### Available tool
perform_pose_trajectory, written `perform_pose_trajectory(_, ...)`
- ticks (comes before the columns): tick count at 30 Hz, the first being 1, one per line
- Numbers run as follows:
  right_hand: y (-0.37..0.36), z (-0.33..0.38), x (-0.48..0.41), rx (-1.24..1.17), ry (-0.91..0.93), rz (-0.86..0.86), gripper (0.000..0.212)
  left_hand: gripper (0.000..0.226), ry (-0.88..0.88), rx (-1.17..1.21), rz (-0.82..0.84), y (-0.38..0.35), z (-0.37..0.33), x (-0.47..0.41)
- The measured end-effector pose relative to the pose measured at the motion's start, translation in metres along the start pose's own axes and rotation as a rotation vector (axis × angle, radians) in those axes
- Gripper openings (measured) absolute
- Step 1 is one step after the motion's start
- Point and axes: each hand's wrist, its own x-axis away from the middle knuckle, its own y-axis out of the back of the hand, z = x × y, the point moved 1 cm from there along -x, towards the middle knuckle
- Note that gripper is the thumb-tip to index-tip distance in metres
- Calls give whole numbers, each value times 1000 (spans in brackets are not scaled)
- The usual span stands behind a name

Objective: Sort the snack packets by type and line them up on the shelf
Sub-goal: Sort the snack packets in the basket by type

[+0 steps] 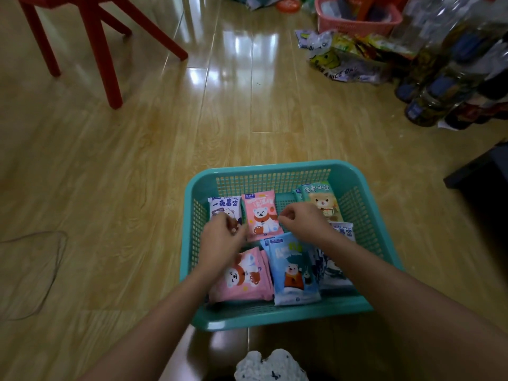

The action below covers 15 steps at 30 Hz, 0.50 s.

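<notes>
A teal plastic basket sits on the wooden floor and holds several snack packets. At the back are a purple packet, a pink bear packet and a green-yellow bear packet. In front lie a stack of pink packets, a blue packet and a white-blue one. My left hand is curled over the lower part of the purple packet, beside the pink one's left edge. My right hand pinches at the right edge of the back pink packet.
A red chair stands at the far left. A pink basket, loose bags and plastic bottles crowd the far right. A dark stool edge is at the right, and a thin wire lies on the floor at the left.
</notes>
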Motion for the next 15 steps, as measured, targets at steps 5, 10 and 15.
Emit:
perform_pose_trajectory(5, -24, 4, -16, -18, -94, 37, 26, 50, 140, -204, 92, -2, 14, -26)
perform_pose_trajectory(10, -39, 7, -28, 43, -147, 37, 40, 55, 142, -239, 79, -13, 14, -26)
perform_pose_trajectory(15, -44, 11, -31, 72, -194, -14, 48, 71, 158, -138, 70, -13, 20, -30)
